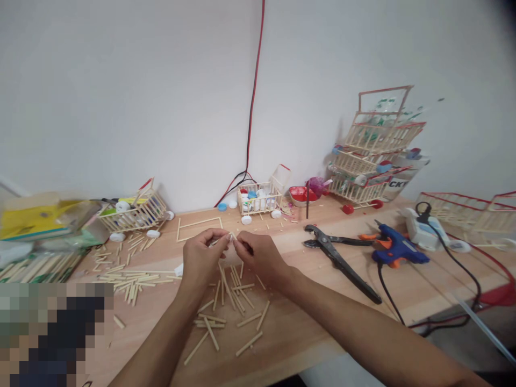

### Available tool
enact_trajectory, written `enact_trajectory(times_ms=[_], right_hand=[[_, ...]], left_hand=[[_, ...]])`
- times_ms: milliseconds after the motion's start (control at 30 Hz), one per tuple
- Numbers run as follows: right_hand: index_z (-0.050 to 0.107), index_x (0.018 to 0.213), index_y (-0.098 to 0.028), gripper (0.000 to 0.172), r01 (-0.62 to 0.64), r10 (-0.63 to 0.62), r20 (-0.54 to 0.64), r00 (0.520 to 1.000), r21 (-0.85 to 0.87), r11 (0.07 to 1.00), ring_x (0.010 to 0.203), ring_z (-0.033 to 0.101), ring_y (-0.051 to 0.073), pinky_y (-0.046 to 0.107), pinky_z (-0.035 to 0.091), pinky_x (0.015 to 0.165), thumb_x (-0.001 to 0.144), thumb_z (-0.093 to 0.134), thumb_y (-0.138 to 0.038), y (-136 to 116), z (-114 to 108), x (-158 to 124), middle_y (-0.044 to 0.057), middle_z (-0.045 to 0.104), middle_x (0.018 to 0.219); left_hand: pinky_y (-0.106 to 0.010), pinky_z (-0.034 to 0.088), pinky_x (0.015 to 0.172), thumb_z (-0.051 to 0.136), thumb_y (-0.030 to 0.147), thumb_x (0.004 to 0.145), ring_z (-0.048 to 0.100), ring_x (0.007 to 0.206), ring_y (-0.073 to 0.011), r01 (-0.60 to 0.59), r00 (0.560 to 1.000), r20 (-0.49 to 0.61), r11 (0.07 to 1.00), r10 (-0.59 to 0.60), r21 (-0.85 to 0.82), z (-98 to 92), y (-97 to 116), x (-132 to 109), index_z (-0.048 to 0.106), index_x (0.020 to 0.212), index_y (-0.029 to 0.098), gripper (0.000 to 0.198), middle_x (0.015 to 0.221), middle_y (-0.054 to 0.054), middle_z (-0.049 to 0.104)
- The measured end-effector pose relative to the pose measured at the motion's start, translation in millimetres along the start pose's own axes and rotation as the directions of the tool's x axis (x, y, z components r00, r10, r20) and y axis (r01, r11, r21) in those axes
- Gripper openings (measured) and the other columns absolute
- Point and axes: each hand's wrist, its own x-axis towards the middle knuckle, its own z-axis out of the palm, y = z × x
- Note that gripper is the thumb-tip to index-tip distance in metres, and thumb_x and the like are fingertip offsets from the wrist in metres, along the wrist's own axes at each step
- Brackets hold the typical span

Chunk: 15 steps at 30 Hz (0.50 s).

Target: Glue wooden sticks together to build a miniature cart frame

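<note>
My left hand [200, 259] and my right hand [260, 256] meet above the wooden table [306, 322], fingers pinched together on a short wooden stick [231, 236] held between them. Several loose cut sticks [226, 306] lie scattered on the table just below my hands. A square frame of glued sticks [199, 228] lies flat behind my hands.
Black pliers [338, 260] and a blue glue gun [395, 250] with its cord lie to the right. Small stick carts [135, 212] [260, 199] stand along the wall, with more stacked at the back right [377, 156]. A stick pile [129, 277] lies left. A red-black cable [252, 107] hangs down the wall.
</note>
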Motion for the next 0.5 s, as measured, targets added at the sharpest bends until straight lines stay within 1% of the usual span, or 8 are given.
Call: enact_trajectory(times_ms=[267, 500], right_hand=[[0.040, 0.063, -0.018, 0.028, 0.008, -0.008, -0.002, 1.000, -0.017, 1.000, 0.053, 0.035, 0.008, 0.022, 0.022, 0.054, 0.089, 0.047, -0.025, 1.0, 0.0, -0.5, -0.005, 0.040, 0.056], [0.039, 0.062, -0.018, 0.027, -0.003, 0.003, 0.006, 1.000, -0.008, 1.000, 0.053, 0.036, 0.008, 0.022, 0.022, 0.054, 0.088, 0.047, -0.023, 1.0, 1.0, 0.0, -0.005, 0.040, 0.056]], left_hand=[[-0.023, 0.048, 0.048, 0.068, 0.033, 0.068, 0.058, 0.057, -0.0138, 0.009, 1.000, -0.004, 1.000, -0.009, -0.008, 0.1, 1.4, -0.5, 0.070, 0.077, 0.014, 0.022, 0.067, -0.003, 0.067], [-0.022, 0.048, 0.048, 0.068, 0.033, 0.068, 0.058, 0.056, -0.0131, 0.013, 1.000, -0.007, 1.000, -0.013, 0.001, 0.0, 4.5, -1.2, 0.071, 0.077, 0.013, 0.023, 0.066, -0.002, 0.067]])
